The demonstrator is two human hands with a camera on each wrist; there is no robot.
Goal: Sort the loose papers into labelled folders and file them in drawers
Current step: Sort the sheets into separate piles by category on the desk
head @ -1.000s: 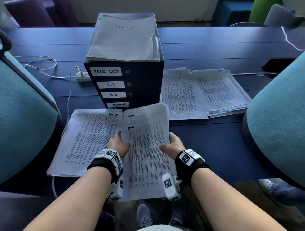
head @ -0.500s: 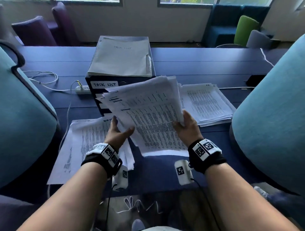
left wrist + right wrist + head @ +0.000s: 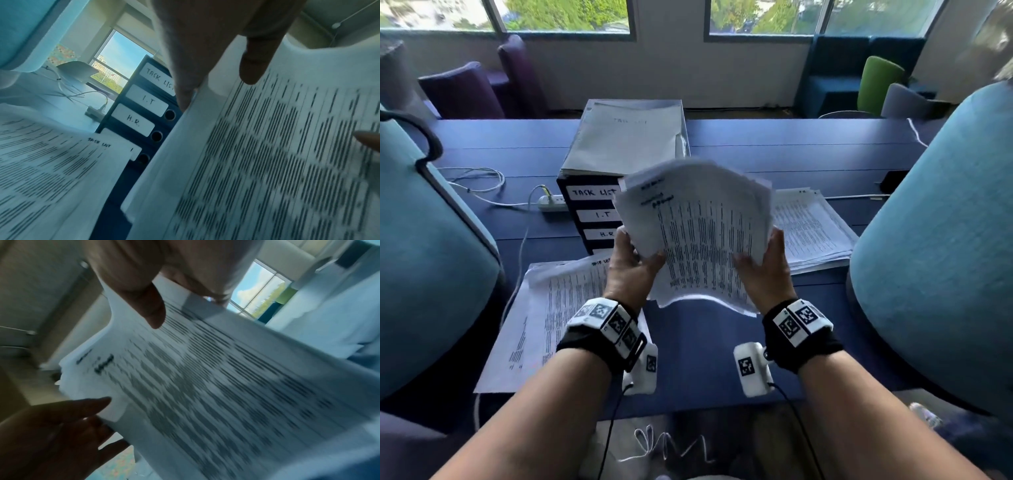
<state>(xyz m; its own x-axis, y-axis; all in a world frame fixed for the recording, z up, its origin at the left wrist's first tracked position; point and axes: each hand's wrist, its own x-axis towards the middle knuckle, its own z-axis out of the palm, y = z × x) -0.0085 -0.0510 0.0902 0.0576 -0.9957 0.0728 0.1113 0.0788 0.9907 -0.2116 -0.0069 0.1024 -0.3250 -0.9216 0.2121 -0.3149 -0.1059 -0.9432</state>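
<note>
A: What are the two hands doing?

B: Both are holding one bundle of printed papers (image 3: pixel 698 233) up in the air, above the blue worktop (image 3: pixel 791 144). The left hand (image 3: pixel 631 263) grips the bundle's left edge. The right hand (image 3: pixel 767 263) grips its right edge. Each thumb lies on the top page, and the fingers go round behind.

A: Is the bundle flat?

B: No. It bends, and its top leans away from the person. There is dark handwriting near the top of the first page, but it is too blurry to read.

A: Where are the drawers?

B: A dark drawer box (image 3: pixel 585 219) stands on the worktop behind the bundle. Its white labels say TASK LIST, I.T and H.R. The bundle hides part of the front. A grey folder (image 3: pixel 623 137) with faint writing lies on top of the box.

A: Are there more papers?

B: Yes. One pile of papers (image 3: pixel 558 308) lies flat on the worktop under the left hand. "TASK LIST" is written at its top corner. Another paper stack (image 3: pixel 811 229) lies to the right of the box, well apart from the first.

A: Anything else?

B: A white power strip (image 3: pixel 551 202) with cables sits left of the box. Teal chairs (image 3: pixel 941 240) stand on both sides.
</note>
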